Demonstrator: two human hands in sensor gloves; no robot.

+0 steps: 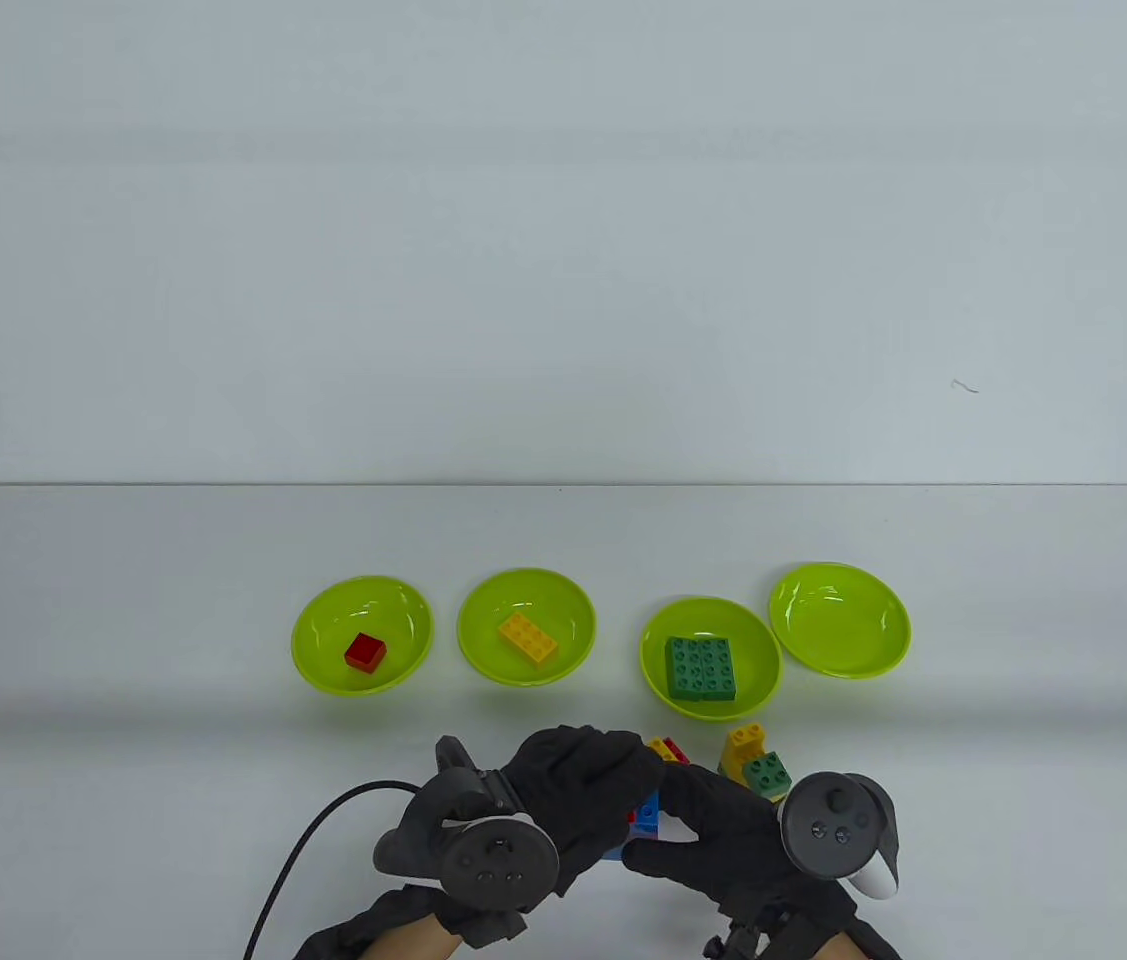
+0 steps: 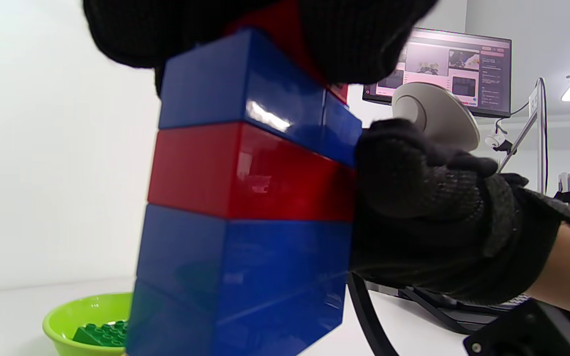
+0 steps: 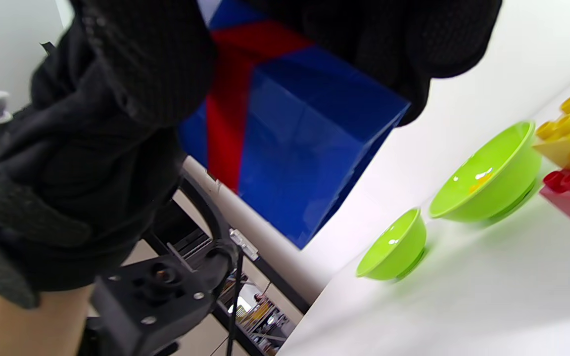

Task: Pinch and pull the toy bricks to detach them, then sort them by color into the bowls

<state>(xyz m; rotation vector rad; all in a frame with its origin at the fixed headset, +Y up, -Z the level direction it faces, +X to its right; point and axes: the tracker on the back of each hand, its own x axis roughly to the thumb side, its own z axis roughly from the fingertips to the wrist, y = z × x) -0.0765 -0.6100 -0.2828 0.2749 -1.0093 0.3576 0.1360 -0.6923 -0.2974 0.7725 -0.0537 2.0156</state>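
A stack of blue and red bricks (image 1: 645,815) is held between both hands near the table's front edge. In the left wrist view the stack (image 2: 250,198) reads blue, red, blue. My left hand (image 1: 618,785) grips its top end, and my right hand (image 1: 685,812) grips the other end. Four lime bowls stand in a row: one (image 1: 323,610) holds a red brick (image 1: 365,651), one (image 1: 483,600) a yellow brick (image 1: 527,639), one (image 1: 761,640) a green brick (image 1: 702,668), and the rightmost (image 1: 839,620) holds nothing.
Loose bricks lie just beyond the hands: a yellow-and-red piece (image 1: 667,749), a yellow brick (image 1: 743,743) and a green brick (image 1: 766,772). A black cable (image 1: 303,850) runs off the front edge at the left. A monitor (image 2: 463,74) stands beyond the table.
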